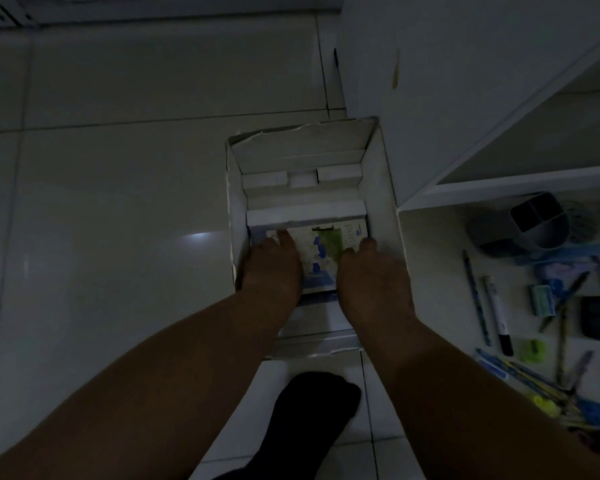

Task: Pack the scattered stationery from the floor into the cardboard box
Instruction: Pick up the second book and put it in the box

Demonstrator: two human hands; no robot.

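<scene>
A white cardboard box (383, 188) stands open on the tiled floor, in the middle of the dim head view. Inside it lies a flat printed booklet or pack (321, 251) with green and blue pictures. My left hand (272, 268) rests on its left side and my right hand (373, 275) on its right side, both reaching down into the box with fingers flat on it. Scattered stationery (534, 323) lies on the floor to the right: pens, pencils, a black marker (501, 320), a green eraser and a yellow-green sharpener.
A grey divided pen holder (537, 221) lies among the stationery at the right. A white shelf unit (499, 109) rises behind and right of the box. My dark-socked foot (312, 407) is just in front of the box. Bare tiles spread to the left.
</scene>
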